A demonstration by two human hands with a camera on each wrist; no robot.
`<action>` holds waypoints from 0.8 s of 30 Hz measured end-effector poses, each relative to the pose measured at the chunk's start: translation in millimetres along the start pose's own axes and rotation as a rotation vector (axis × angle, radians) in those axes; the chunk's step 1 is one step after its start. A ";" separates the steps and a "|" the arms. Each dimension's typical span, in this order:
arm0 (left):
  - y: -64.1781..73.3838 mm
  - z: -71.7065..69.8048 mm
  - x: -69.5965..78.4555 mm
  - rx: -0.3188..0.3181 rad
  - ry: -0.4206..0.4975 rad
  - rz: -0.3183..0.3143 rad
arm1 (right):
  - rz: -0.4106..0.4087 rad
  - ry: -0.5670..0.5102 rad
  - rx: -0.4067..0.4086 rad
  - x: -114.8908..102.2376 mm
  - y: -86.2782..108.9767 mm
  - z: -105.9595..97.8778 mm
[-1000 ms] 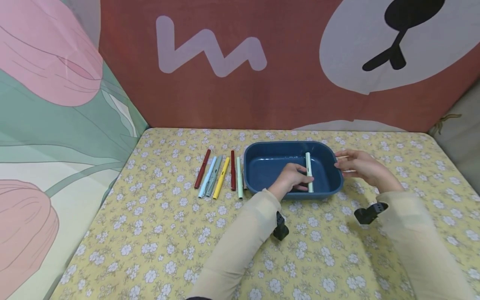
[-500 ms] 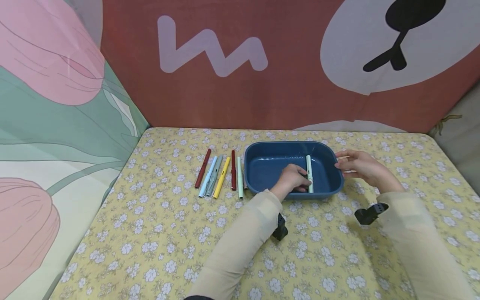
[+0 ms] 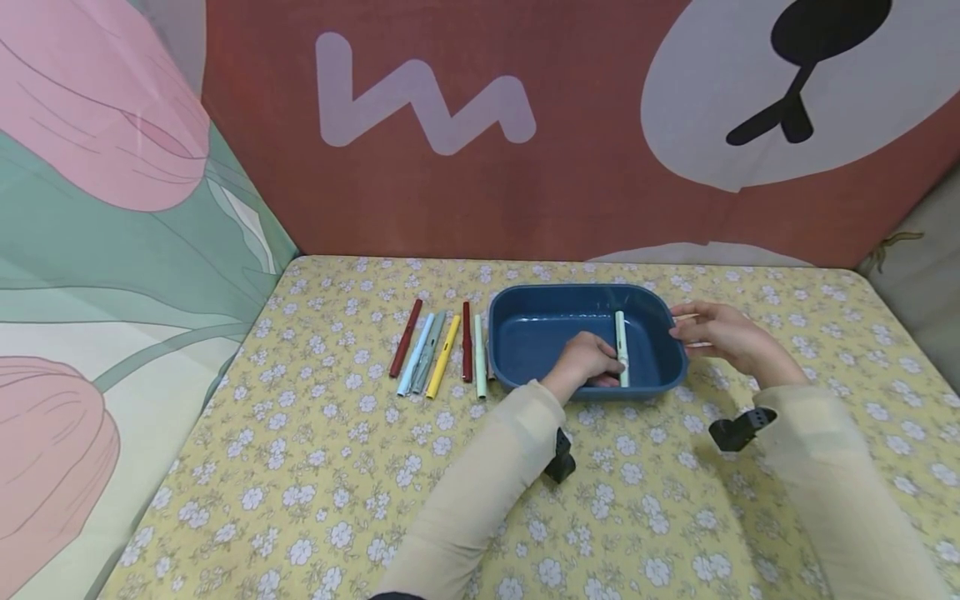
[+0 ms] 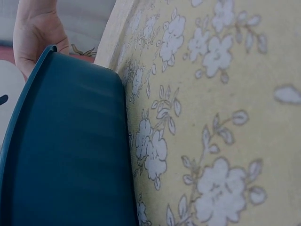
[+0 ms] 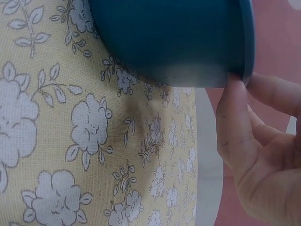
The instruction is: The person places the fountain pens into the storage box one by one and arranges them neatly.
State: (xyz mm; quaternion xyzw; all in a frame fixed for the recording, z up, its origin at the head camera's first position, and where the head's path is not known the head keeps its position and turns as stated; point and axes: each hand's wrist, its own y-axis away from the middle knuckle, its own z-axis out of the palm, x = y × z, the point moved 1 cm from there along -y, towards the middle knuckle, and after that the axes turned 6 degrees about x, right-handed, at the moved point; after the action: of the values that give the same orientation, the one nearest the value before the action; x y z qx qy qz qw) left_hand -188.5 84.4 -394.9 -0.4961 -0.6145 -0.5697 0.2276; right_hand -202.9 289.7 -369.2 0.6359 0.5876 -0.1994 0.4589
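A pale green pen (image 3: pixel 620 332) stands lengthwise near the right end of a dark blue rectangular basin (image 3: pixel 536 340). My left hand (image 3: pixel 585 360) reaches over the basin's near rim and pinches the pen's lower part between thumb and fingers. At the basin's right end, my right hand (image 3: pixel 723 335) holds the rim; in the right wrist view its fingertips (image 5: pixel 236 92) sit right under and over the lip. From the left wrist, only the basin's outer wall (image 4: pixel 75 141) and the right hand (image 4: pixel 40 33) show; the pen is hidden there.
Left of the basin lie several pens: a dark red pen (image 3: pixel 406 337), a light blue pen (image 3: pixel 416 354), a grey-blue pen (image 3: pixel 428 352), a yellow pen (image 3: pixel 443 356), another dark red pen (image 3: pixel 467 342) and a pale green pen (image 3: pixel 480 357). A floral cloth (image 3: pixel 300 500) covers the table.
The pen in my left hand has gone slightly down and to the right within the basin. My right hand stays at the basin's right end.
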 end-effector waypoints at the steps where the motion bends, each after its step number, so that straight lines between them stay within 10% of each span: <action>1: -0.3 0.2 -0.3 -0.008 0.014 0.000 | 0.000 -0.001 0.001 -0.1 0.1 0.1; 13: -3.8 0.2 0.2 -0.098 0.122 -0.006 | 0.009 0.001 0.001 -0.3 0.3 0.1; 24: -2.8 -6.9 3.3 0.001 0.230 0.081 | 0.006 0.005 -0.003 0.1 0.7 0.4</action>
State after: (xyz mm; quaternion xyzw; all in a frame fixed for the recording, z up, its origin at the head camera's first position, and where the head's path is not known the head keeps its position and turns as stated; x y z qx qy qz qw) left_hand -194.2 79.6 -391.8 -0.4517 -0.5639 -0.6130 0.3197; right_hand -202.2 289.4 -369.2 0.6375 0.5873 -0.1955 0.4588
